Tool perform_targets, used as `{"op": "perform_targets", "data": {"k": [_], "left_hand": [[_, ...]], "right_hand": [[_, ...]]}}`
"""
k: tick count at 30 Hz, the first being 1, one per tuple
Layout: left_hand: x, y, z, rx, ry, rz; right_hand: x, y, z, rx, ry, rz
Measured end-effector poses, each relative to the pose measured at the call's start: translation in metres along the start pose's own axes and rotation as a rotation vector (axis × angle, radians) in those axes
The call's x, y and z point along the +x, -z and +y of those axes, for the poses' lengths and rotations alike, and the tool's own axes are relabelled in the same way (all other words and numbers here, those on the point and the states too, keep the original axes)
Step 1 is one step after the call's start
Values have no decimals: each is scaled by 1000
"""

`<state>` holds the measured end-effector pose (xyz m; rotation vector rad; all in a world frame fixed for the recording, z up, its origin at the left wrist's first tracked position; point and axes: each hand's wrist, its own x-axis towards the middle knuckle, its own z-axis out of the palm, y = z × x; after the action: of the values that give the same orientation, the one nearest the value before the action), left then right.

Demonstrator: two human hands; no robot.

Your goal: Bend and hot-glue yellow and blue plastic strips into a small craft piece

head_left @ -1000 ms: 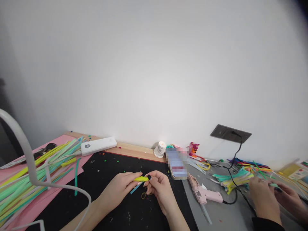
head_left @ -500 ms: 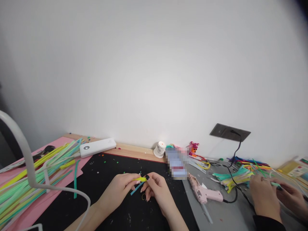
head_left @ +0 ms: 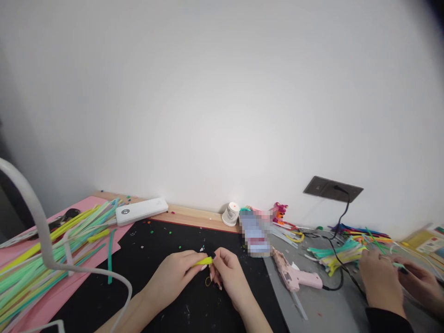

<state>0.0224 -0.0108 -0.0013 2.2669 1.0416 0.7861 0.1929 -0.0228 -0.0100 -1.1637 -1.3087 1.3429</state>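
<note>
My left hand [head_left: 173,274] and my right hand [head_left: 227,273] meet over the black mat [head_left: 163,245], near its middle. Both pinch a short yellow strip [head_left: 204,262] between thumb and fingertips, the left from the left end, the right from the right end. A small yellow loop [head_left: 207,281] lies on the mat just under the hands. The blue strip seen earlier below the yellow one is hidden now.
A heap of green and yellow strips [head_left: 52,249] lies on pink paper [head_left: 65,289] at the left, with a white power bank [head_left: 141,211] behind. A pink glue gun [head_left: 298,277] and its cable lie right of the mat. Another person's hands [head_left: 385,280] work at far right among coloured strips [head_left: 336,256].
My hands have drawn closer together on the yellow strip, which shows shorter. The blue strip below it is out of sight. The other person's hands shifted slightly.
</note>
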Motion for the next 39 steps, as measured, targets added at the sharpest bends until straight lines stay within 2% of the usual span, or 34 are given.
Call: {"op": "perform_targets", "data": {"k": [9, 18, 26, 39], "left_hand": [[-1, -2, 2, 113, 0, -22], [-1, -2, 3, 38, 18, -6], [0, 2, 4, -20, 20, 32], [0, 0, 6, -104, 34, -30]], "right_hand": [[-3, -3, -5, -16, 8, -2], [-4, 0, -3, 60, 51, -49], [1, 3, 5, 201, 7, -78], [-4, 0, -4, -237, 100, 16]]}}
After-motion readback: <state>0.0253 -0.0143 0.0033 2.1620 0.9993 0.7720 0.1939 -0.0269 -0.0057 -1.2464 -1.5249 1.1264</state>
